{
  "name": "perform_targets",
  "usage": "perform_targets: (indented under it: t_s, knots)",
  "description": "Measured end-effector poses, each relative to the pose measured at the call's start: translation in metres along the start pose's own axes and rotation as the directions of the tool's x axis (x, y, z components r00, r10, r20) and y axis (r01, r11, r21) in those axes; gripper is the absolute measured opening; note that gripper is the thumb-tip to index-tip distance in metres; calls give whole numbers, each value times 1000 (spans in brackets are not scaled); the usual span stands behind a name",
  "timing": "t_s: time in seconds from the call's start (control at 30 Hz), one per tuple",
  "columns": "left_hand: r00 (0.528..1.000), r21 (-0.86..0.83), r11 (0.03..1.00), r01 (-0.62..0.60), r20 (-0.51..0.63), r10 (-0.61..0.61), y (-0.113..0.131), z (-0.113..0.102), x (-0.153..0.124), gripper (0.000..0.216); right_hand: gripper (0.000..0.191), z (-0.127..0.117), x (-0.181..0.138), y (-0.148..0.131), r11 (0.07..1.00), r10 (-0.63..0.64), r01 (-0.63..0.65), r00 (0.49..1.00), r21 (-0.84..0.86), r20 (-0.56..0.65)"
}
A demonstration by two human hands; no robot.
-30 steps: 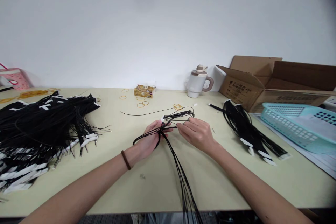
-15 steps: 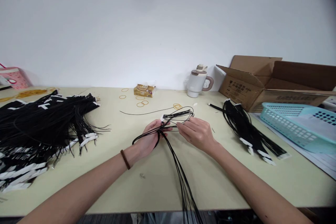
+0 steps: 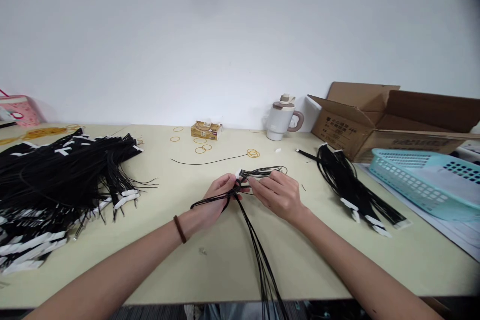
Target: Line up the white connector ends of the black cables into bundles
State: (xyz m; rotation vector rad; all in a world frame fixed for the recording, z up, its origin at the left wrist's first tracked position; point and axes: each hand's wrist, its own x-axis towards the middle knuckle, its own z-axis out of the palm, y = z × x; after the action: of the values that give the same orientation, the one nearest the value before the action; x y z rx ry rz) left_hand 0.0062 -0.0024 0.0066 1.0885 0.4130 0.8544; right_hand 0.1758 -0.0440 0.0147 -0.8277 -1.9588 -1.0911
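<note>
Pinching black cord bundle point(image 3: 258, 252) in closed left hand point(image 3: 215, 200), mid-counter point(image 3: 168, 245); gripping its looped ends w/ right hand point(image 3: 279, 194), fingers closed. Likely risking loops springing free if grip slackens, w/ tails hanging off front edge & dragging.

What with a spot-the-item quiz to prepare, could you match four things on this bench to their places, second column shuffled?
Things:
1. mug
2. blue basket
3. big cable pile
4. cable bundle

Places:
A. far left of the table
B. right side, in front of the cardboard box
C. gripped between left hand and right hand
D. by the wall, left of the cardboard box

Pairs: 1-D, 2-B, 3-A, 4-C.
</note>
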Motion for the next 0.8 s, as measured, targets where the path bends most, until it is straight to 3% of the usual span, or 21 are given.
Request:
perform_targets:
  t_s: [0.57, 0.8]
  knots:
    - [996, 101, 994, 27, 79, -35, -2, 3, -3, 27, 11, 8, -4, -6, 998, 30, -32, 998, 47, 53]
    - [997, -80, 995, 60, 44, -57, -5, -3, 1, 17, 18, 7, -4, -3, 999, 35, -36, 999, 34, 38]
